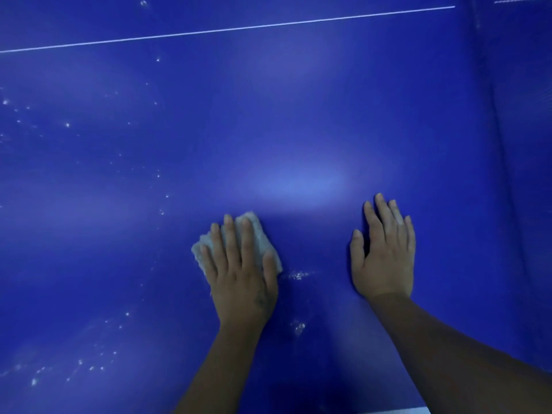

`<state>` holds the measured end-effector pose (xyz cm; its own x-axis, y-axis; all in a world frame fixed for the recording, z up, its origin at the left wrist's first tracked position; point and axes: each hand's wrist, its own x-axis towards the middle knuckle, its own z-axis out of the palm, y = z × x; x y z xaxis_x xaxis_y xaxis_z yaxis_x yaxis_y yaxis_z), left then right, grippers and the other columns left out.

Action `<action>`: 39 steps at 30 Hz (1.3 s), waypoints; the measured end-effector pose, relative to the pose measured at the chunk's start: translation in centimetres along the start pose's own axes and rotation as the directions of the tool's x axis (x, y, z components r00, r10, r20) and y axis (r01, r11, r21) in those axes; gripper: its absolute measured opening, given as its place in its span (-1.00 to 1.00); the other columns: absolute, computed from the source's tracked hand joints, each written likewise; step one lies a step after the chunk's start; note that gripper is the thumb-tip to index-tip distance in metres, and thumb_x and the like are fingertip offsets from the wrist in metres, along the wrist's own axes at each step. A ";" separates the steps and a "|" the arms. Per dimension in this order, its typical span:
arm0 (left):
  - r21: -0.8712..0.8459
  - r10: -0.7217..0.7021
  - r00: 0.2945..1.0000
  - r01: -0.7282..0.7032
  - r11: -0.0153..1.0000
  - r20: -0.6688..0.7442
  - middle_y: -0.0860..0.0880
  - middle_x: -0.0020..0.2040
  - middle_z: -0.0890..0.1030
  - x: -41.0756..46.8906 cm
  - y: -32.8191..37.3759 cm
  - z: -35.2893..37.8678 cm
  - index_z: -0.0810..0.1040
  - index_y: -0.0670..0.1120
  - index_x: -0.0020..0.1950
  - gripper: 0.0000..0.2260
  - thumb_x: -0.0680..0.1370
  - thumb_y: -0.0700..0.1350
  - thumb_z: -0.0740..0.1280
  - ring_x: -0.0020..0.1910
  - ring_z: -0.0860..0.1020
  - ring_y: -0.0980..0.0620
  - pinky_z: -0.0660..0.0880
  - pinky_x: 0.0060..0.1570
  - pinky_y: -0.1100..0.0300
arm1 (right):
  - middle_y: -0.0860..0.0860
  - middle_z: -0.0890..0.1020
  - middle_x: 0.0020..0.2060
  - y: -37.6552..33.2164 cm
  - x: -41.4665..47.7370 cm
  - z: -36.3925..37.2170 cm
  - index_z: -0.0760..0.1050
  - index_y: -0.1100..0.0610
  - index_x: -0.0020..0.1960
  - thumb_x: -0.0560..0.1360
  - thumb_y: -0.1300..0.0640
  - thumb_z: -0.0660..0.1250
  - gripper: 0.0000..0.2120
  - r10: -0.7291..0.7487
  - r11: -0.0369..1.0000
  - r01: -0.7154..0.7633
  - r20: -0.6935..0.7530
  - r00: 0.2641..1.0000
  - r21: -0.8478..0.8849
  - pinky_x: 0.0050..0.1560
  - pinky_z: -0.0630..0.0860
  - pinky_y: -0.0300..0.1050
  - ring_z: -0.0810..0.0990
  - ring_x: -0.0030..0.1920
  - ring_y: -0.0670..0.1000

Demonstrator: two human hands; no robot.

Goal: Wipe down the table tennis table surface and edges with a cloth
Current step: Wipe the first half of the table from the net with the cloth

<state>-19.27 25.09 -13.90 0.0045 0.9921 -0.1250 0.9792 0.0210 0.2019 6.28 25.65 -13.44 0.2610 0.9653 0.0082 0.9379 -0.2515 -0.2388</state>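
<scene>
Now, left hand (242,276) presses cloth (260,234), table (298,115)

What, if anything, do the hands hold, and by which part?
Nothing gripped: left hand presses flat atop the cloth; right hand lies on the table.

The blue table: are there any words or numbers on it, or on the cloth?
None: no words, numbers or signs can be read anywhere.
The table carries only a thin white line and scattered white specks.
The cloth under the left hand is plain.
</scene>
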 end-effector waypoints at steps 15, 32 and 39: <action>-0.144 0.320 0.947 -0.320 0.936 -0.023 -0.09 0.78 0.01 -4.1 8.8 3.2 0.06 -0.03 0.78 -0.38 0.76 0.15 0.12 0.76 -0.02 -0.18 -0.05 0.69 -0.31 | 0.05 0.25 0.71 -0.3 -0.1 0.1 0.33 0.14 0.67 0.72 -0.03 0.14 -0.45 -0.004 1.000 0.004 -0.043 0.999 -0.004 0.72 0.05 0.21 0.15 0.73 0.10; -0.106 0.401 0.916 -0.399 0.911 -0.010 -0.10 0.78 -0.01 -3.3 6.4 2.1 0.04 -0.05 0.78 -0.37 0.76 0.16 0.10 0.76 -0.05 -0.18 -0.01 0.68 -0.32 | 0.06 0.20 0.73 1.0 -8.3 -0.8 0.24 0.13 0.72 0.77 -0.04 0.08 -0.45 -0.087 0.996 0.088 0.021 0.996 -0.028 0.72 0.05 0.26 0.12 0.74 0.13; -0.100 0.486 0.874 -0.485 0.869 -0.010 -0.07 0.78 0.02 -2.4 5.2 2.2 0.07 -0.04 0.78 -0.38 0.76 0.17 0.10 0.76 -0.04 -0.15 0.02 0.67 -0.31 | 0.01 0.19 0.74 1.5 -9.2 -0.3 0.27 0.08 0.71 0.76 -0.05 0.09 -0.45 -0.059 0.998 0.059 0.002 0.998 -0.027 0.71 0.06 0.25 0.11 0.74 0.09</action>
<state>-13.71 22.51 -14.72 0.4782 0.8782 -0.0016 0.8284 -0.4505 0.3329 5.33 16.41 -13.59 0.2049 0.9786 0.0205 0.9575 -0.1961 -0.2113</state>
